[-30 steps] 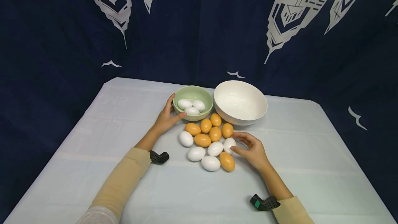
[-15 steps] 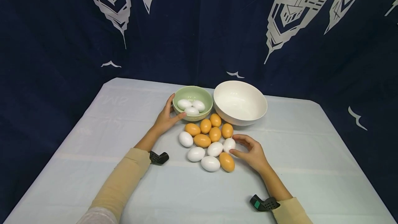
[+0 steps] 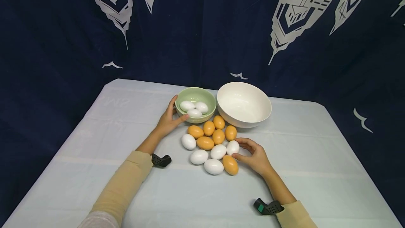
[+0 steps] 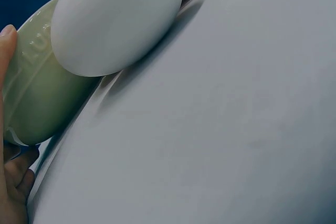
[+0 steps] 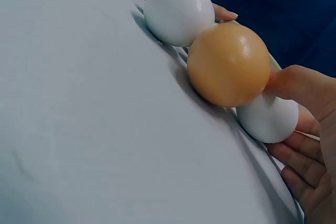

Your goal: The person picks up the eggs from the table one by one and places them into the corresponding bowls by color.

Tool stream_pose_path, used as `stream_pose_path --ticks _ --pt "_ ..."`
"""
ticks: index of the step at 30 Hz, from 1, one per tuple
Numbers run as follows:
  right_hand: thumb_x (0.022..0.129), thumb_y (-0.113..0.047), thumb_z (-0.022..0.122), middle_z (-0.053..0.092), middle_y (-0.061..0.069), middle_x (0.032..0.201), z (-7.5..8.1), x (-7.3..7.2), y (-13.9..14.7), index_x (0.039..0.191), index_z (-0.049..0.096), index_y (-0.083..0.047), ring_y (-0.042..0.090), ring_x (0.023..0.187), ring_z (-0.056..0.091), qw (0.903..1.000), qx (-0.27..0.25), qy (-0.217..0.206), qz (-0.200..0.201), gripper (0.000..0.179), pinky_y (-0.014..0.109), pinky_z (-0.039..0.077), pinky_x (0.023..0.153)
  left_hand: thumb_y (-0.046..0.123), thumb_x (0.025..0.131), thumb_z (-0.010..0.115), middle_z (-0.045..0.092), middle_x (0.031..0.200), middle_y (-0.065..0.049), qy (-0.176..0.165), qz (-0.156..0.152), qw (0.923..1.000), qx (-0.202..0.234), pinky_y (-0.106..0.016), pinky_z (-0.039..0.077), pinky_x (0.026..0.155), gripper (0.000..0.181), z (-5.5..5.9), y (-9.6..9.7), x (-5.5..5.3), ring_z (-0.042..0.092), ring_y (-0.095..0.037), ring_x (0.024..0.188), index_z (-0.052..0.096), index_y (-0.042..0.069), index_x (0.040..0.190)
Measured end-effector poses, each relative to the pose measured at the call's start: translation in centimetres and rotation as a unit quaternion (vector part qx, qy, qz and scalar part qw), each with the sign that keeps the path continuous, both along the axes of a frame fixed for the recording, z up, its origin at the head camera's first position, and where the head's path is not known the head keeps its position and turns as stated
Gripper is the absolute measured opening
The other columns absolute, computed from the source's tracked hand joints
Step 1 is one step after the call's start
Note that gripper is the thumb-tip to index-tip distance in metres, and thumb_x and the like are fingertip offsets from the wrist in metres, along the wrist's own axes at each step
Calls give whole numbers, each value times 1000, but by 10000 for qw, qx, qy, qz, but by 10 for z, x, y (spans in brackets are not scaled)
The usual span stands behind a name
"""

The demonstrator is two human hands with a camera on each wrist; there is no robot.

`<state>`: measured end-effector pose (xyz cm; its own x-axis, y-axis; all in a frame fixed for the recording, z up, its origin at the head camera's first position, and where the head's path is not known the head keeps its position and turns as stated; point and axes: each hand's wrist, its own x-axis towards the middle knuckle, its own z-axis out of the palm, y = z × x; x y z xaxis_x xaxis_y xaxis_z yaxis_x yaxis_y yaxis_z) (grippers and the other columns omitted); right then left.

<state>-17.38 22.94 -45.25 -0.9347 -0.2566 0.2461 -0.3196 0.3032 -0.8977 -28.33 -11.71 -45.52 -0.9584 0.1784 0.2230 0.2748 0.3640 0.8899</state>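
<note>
My left hand [image 3: 169,120] holds the light green bowl [image 3: 211,113], its thumb at the near rim and its fingers along the left side. Three white eggs [image 3: 194,113] lie inside that bowl. Among the loose eggs on the table, my right hand [image 3: 257,156] has its thumb and fingers around a white egg [image 3: 232,147], which rests on the cloth. In the right wrist view the fingers touch this white egg [image 5: 270,119], partly hidden behind an orange egg [image 5: 228,65]. Seen from the left wrist, the bowl [image 4: 44,87] stands behind a large-looking white egg [image 4: 118,22].
A larger white bowl [image 3: 245,103] stands at the back, right beside the green one. Several orange eggs [image 3: 205,143] and white eggs [image 3: 199,157] lie close together in front of the bowls. A dark blue patterned curtain [image 3: 190,38] hangs behind the white-covered table [image 3: 316,157].
My right thumb has slid slightly left along the near side of the white egg, closing the hand around it. The left hand and the green bowl stay in place.
</note>
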Motion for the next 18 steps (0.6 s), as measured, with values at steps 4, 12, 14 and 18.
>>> stream_pose_path --ticks 4,12,14,18 --pt "77 -1 82 63 17 120 -1 -1 0 123 61 3 11 107 59 10000 42 6 13 51 23 44 96 38 90 70 27 155 -13 17 -12 10000 38 -53 26 111 93 -1 0 0 47 -35 128 8 22 158" --pt "77 1 81 62 18 122 -4 -1 -1 126 59 4 10 108 59 10000 88 21 3 54 23 45 95 40 90 70 28 155 -13 33 -35 10000 60 -54 25 111 94 -1 0 1 46 -34 128 8 23 158" --pt "77 1 82 62 18 122 -4 -1 -1 126 59 4 10 108 59 9999 106 11 -11 54 22 45 96 39 90 70 28 154 -13 26 -37 10000 66 -54 25 111 94 -1 0 1 46 -34 128 8 23 158" --pt "77 2 81 63 17 120 0 0 -3 125 60 4 8 107 59 9998 202 -4 -74 52 23 45 96 38 90 70 28 155 -13 34 -29 10000 41 -54 25 111 94 0 0 0 46 -35 129 8 22 158"
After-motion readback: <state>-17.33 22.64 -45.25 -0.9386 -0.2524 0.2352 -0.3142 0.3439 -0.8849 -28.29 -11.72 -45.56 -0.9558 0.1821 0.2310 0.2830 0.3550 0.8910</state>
